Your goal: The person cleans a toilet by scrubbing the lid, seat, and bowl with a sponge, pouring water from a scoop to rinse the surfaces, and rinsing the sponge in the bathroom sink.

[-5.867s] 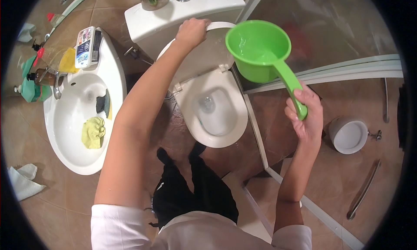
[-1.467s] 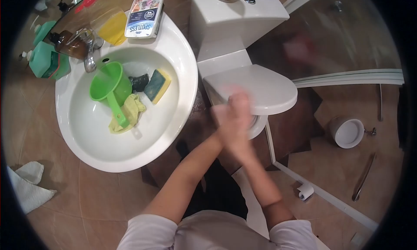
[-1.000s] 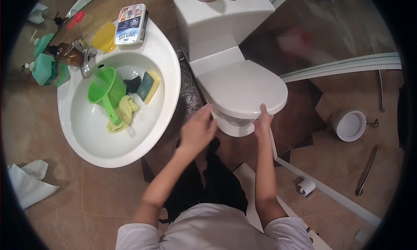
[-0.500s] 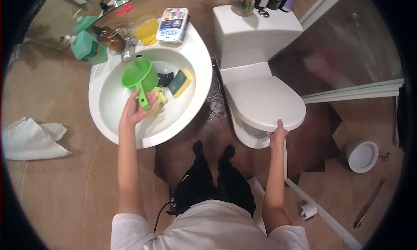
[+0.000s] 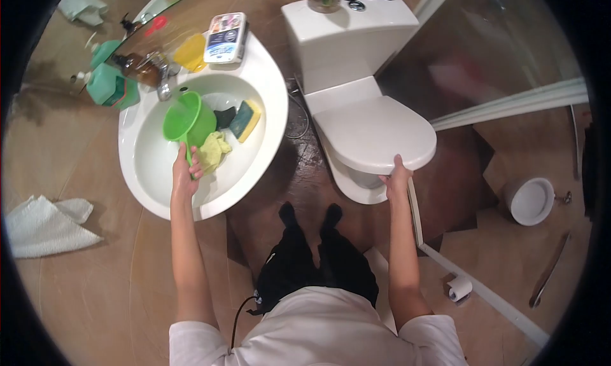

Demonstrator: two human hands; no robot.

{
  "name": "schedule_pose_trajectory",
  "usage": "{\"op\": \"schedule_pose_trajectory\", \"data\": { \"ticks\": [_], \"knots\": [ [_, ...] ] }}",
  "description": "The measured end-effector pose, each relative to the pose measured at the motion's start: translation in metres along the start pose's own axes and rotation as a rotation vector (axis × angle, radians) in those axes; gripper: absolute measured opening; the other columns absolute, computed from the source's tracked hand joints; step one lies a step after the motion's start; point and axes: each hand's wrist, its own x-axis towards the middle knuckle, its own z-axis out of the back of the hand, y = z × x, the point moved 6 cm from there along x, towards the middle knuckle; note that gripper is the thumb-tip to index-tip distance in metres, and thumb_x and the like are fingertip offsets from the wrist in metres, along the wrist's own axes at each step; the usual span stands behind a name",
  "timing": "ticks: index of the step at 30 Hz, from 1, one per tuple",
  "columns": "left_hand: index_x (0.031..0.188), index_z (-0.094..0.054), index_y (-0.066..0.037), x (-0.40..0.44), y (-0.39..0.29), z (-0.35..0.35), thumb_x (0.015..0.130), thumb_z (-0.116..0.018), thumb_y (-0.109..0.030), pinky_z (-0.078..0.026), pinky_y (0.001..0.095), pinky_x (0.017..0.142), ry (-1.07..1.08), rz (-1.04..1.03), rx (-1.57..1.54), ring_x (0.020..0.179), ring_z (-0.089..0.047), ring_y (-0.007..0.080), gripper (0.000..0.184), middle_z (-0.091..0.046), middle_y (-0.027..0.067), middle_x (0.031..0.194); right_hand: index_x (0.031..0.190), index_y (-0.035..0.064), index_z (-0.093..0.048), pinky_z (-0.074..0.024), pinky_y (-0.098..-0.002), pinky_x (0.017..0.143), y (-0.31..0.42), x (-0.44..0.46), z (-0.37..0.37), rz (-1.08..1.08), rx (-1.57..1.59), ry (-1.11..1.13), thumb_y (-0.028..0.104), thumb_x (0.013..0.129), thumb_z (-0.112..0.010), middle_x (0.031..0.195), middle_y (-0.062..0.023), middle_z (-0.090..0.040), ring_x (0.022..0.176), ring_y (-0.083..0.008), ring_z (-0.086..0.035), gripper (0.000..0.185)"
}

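left fingers (image 5: 196, 167) grasping dipper (image 5: 198, 117) in sink (image 5: 145, 169), right fingers (image 5: 398, 160) clasping toilet lid (image 5: 375, 132), tiled bathroom (image 5: 153, 277)

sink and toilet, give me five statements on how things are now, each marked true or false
1. The left hand is on the handle of the dipper. True.
2. The lid stands upright against the cistern. False: the lid is lowered, with the right hand at its front edge.
3. The sponge lies in the sink. True.
4. The pale yellow cloth is draped over the cistern. False: the cloth lies in the sink.
5. The box is on the sink's rim. True.
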Motion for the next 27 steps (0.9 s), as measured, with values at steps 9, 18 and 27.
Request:
{"op": "schedule_pose_trajectory", "data": {
  "ticks": [9,18,27],
  "knots": [
    [0.09,-0.052,-0.013,-0.012,0.016,0.002,0.092,-0.048,-0.044,-0.019,0.0182,0.034,-0.091,-0.138,0.122,0.038,-0.027,0.0025,0.031,-0.039,-0.0057,0.057,0.135,0.0018,-0.009,-0.0505,-0.0447,0.073,-0.034,0.013,0.033,-0.037,-0.056,-0.064,0.026,0.088,-0.054,0.128,-0.0196,-0.039,0.108,-0.0318,-0.05,0.069],
    [0.091,-0.051,-0.013,-0.007,0.033,0.003,0.093,-0.045,-0.043,-0.021,0.0212,0.037,-0.123,-0.161,0.083,0.04,-0.027,0.0057,0.031,-0.037,-0.004,0.058,0.122,0.0102,-0.043,-0.0429,-0.0456,0.079,-0.182,0.057,0.104,-0.373,0.22,-0.045,0.033,0.089,-0.054,0.119,-0.0119,-0.047,0.103,-0.0291,-0.049,0.042],
    [0.09,-0.053,-0.013,-0.004,0.034,0.001,0.093,-0.045,-0.041,-0.019,0.0188,0.035,-0.165,-0.19,0.087,0.039,-0.026,0.0033,0.029,-0.038,-0.0056,0.057,0.127,0.011,-0.037,-0.0343,-0.0457,0.093,-0.225,0.075,0.11,-0.571,0.449,-0.056,0.03,0.087,-0.051,0.125,-0.0108,-0.04,0.116,-0.0284,-0.039,0.046]
  ]
}}
